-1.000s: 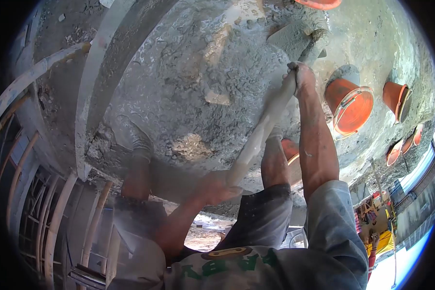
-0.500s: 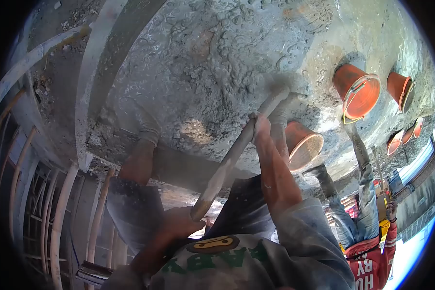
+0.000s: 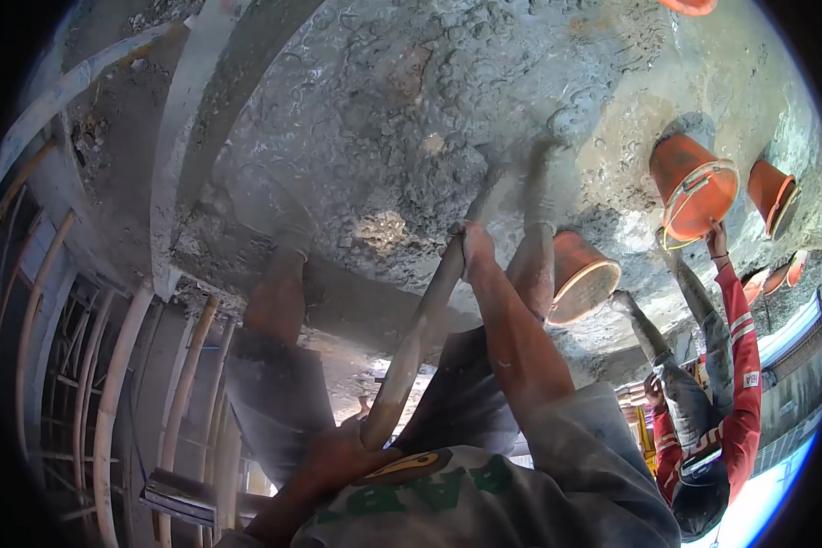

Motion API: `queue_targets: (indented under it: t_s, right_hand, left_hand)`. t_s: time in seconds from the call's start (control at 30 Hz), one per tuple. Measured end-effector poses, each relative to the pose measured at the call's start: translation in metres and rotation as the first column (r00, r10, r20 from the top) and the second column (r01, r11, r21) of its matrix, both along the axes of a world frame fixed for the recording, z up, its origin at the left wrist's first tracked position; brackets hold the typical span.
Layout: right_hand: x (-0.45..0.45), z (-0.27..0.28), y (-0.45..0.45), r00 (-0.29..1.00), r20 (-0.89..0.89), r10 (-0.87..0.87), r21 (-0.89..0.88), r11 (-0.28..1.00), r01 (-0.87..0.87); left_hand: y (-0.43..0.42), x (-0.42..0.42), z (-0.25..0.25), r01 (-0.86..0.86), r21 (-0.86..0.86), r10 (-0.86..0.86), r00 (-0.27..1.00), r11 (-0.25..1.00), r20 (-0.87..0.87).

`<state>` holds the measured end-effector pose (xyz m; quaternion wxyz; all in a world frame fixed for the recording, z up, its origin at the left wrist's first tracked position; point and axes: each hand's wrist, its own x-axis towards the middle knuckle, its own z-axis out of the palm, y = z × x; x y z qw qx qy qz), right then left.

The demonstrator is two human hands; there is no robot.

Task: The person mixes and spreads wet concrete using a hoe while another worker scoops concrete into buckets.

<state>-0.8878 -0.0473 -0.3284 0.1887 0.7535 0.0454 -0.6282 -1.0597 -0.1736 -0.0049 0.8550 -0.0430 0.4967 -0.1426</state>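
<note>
My left hand is wrapped round the near end of a long wooden handle coated in grey cement, close to my shirt. Farther along it, my right hand grips the same handle. Its far end runs into wet concrete, and whatever head it has is hidden there. My bare legs stand on both sides of the handle, the feet sunk in or smeared with the grey mix. Beside my right leg stands an orange bucket.
A person in a red sleeve bends at the right, one hand at the rim of another orange bucket. A third bucket stands beyond. Curved formwork and wooden poles line the left.
The handle's far end has moved left and sunk deeper into the concrete, both hands still on it. The person in red has bent down and reached a bucket.
</note>
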Motion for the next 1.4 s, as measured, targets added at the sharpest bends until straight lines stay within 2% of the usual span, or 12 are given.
queue_targets:
  t_s: [0.17, 0.4, 0.57, 0.73, 0.8, 0.9, 0.93, 1.0, 1.1, 1.17, 1.27, 1.4]
  right_hand:
    - [0.016, -0.06, -0.079, 0.964, -0.159, 0.211, -0.021, 0.976, -0.217]
    - [-0.011, -0.009, 0.003, 0.988, -0.146, 0.042, -0.149, 0.987, -0.064]
    - [-0.04, 0.07, 0.147, 0.96, -0.27, -0.077, 0.037, 0.995, 0.09]
    - [-0.08, 0.186, 0.279, 0.963, -0.259, 0.082, 0.484, 0.873, 0.056]
    - [-0.094, 0.227, 0.298, 0.959, -0.254, 0.13, 0.662, 0.746, 0.074]
    - [-0.121, 0.227, 0.318, 0.929, -0.307, 0.207, 0.825, 0.544, 0.151]
    - [-0.129, 0.211, 0.324, 0.908, -0.351, 0.23, 0.829, 0.527, 0.186]
    - [-0.131, 0.154, 0.347, 0.825, -0.221, 0.52, 0.889, 0.455, -0.048]
    - [-0.15, 0.135, 0.357, 0.806, -0.258, 0.532, 0.868, 0.495, -0.049]
    - [-0.148, 0.15, 0.349, 0.861, -0.29, 0.418, 0.856, 0.515, 0.039]
    - [-0.146, 0.181, 0.323, 0.888, -0.376, 0.264, 0.843, 0.495, 0.21]
    - [-0.127, 0.173, 0.277, 0.89, -0.452, 0.055, 0.702, 0.638, 0.317]
  left_hand:
    - [0.024, -0.009, 0.015, -0.232, -0.119, 0.2, 0.952, 0.965, -0.234]
    - [0.097, -0.016, 0.053, -0.394, 0.078, 0.401, 0.908, 0.916, -0.125]
    - [0.143, -0.022, 0.098, -0.289, 0.375, 0.316, 0.949, 0.881, -0.011]
    - [0.149, -0.03, 0.12, -0.149, 0.569, 0.214, 0.976, 0.809, -0.048]
    - [0.127, -0.018, 0.107, -0.092, 0.627, 0.249, 0.954, 0.774, -0.167]
    - [0.102, 0.004, 0.004, 0.087, 0.82, 0.46, 0.792, 0.565, -0.401]
    - [0.113, 0.003, -0.024, 0.35, 0.753, 0.379, 0.7, 0.557, -0.605]
    - [0.081, 0.029, -0.158, 0.162, 0.523, 0.31, 0.648, 0.836, -0.696]
    - [0.125, 0.008, -0.213, 0.274, 0.515, 0.3, 0.56, 0.812, -0.772]
    - [0.121, 0.026, -0.224, 0.16, 0.521, 0.379, 0.516, 0.838, -0.768]
    - [0.129, 0.011, -0.172, 0.473, 0.592, 0.228, 0.623, 0.652, -0.748]
    - [0.063, 0.021, -0.129, 0.286, 0.662, 0.227, 0.785, 0.693, -0.577]
